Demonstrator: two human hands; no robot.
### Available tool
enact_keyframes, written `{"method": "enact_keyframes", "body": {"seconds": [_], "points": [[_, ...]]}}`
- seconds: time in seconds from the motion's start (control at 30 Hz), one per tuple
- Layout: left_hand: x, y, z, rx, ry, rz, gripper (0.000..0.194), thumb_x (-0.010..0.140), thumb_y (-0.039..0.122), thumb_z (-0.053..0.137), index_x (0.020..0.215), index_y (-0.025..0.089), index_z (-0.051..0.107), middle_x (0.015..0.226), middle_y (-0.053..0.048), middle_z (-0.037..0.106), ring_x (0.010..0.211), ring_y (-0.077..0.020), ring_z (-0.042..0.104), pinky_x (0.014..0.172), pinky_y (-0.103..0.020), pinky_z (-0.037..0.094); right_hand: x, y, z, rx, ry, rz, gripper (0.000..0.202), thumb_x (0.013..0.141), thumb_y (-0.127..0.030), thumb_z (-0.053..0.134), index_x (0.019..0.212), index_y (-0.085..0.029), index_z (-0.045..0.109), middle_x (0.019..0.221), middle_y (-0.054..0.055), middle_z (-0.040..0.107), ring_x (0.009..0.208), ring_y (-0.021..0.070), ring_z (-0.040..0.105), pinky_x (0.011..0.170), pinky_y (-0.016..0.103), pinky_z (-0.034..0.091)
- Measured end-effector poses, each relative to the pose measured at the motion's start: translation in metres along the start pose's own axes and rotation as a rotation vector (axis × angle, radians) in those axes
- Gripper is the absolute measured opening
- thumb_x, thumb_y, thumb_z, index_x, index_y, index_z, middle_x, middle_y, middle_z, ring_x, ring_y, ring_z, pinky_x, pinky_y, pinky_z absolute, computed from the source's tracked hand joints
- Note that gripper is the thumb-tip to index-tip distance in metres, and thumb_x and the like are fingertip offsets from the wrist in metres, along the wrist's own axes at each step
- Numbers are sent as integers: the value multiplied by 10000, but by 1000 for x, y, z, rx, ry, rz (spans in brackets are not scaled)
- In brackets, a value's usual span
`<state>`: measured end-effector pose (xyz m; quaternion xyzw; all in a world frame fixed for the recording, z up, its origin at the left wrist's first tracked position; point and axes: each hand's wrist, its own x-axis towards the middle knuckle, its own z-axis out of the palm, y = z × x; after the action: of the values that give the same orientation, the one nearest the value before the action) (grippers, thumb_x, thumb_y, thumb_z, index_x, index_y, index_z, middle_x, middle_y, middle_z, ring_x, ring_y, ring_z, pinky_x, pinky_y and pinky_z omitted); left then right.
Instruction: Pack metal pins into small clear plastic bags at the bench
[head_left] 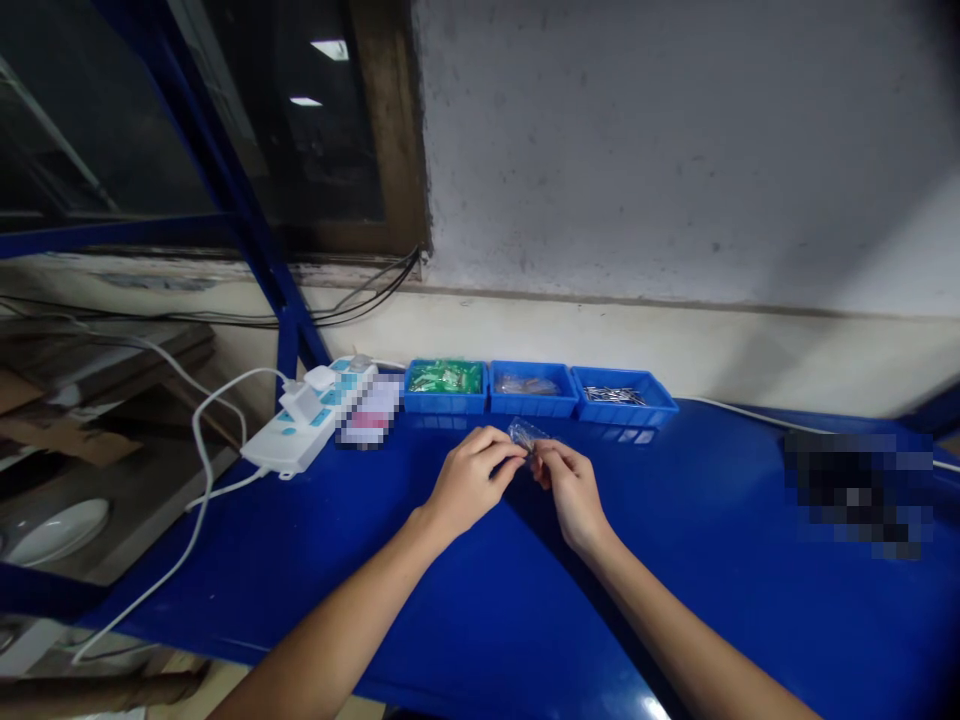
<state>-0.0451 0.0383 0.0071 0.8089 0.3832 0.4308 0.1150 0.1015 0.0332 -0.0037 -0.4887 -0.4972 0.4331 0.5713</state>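
A small clear plastic bag is held above the blue table between my two hands. My left hand pinches at its left edge, thumb and forefinger together. From the other side my right hand closes its fingers on the bag. Whether anything lies inside the bag is too small to make out. Just behind the hands stand three blue bins in a row. Green packets fill the left bin, clear bags lie in the middle bin, and thin metal pieces are in the right bin.
A white power strip with plugs and looping white cables lies at the table's left. Beside it is a blurred card-like item. A blurred dark object sits at the right. A blue metal frame rises at the left.
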Motion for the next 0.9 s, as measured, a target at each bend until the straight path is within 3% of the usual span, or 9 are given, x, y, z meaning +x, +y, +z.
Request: {"method": "enact_keyframes", "body": {"seconds": [0.1, 0.3, 0.43, 0.57, 0.7, 0.8, 0.9], "points": [[3, 0, 0, -102, -17, -147, 182, 873, 267, 505, 894, 204, 674, 890, -47, 622, 845, -166, 584, 748, -282, 464, -1, 2, 2, -90, 5, -73, 290, 796, -414, 542, 698, -164, 649, 585, 2, 546, 545, 131, 467, 519, 245, 356], [9, -7, -2, -470, -12, -604, 445, 899, 449, 382, 752, 144, 672, 742, -50, 650, 630, -132, 561, 596, -247, 422, -5, 2, 2, -265, -16, -284, 242, 828, -317, 530, 936, -203, 714, 753, 47, 661, 656, 169, 534, 659, 302, 420], [9, -9, -2, -636, -30, -682, 282, 842, 376, 510, 802, 143, 664, 746, -31, 653, 600, -108, 538, 555, -215, 396, -6, 3, 1, -294, -77, -341, 259, 827, -239, 498, 972, -235, 713, 682, 21, 592, 606, 148, 489, 583, 271, 390], [8, -10, -2, -518, 31, -574, 187, 827, 272, 534, 867, 154, 673, 811, -38, 678, 704, -140, 590, 639, -239, 438, -8, 1, 3, -296, -188, -255, 286, 796, -205, 476, 954, -226, 713, 675, 10, 555, 590, 135, 474, 553, 257, 361], [8, -9, -5, -230, 129, -336, 185, 855, 265, 523, 897, 183, 683, 880, -43, 666, 771, -155, 604, 669, -252, 453, -5, -1, 1, -147, -215, -24, 251, 781, -349, 545, 896, -180, 692, 559, -29, 470, 515, 113, 405, 502, 238, 309], [6, -5, -6, -136, 113, -173, 187, 869, 215, 510, 927, 205, 687, 878, -39, 637, 813, -150, 592, 718, -263, 465, 1, -1, -2, 73, -177, 110, 395, 814, -497, 477, 678, -157, 627, 479, -47, 361, 462, 97, 339, 452, 231, 253], [3, -3, -3, -81, 36, -49, 199, 856, 159, 516, 942, 214, 687, 908, -44, 609, 890, -161, 567, 806, -293, 461, 6, 1, -5, 185, -121, 198, 394, 774, -496, 541, 550, -173, 506, 466, -56, 352, 431, 80, 302, 423, 226, 221]]}}
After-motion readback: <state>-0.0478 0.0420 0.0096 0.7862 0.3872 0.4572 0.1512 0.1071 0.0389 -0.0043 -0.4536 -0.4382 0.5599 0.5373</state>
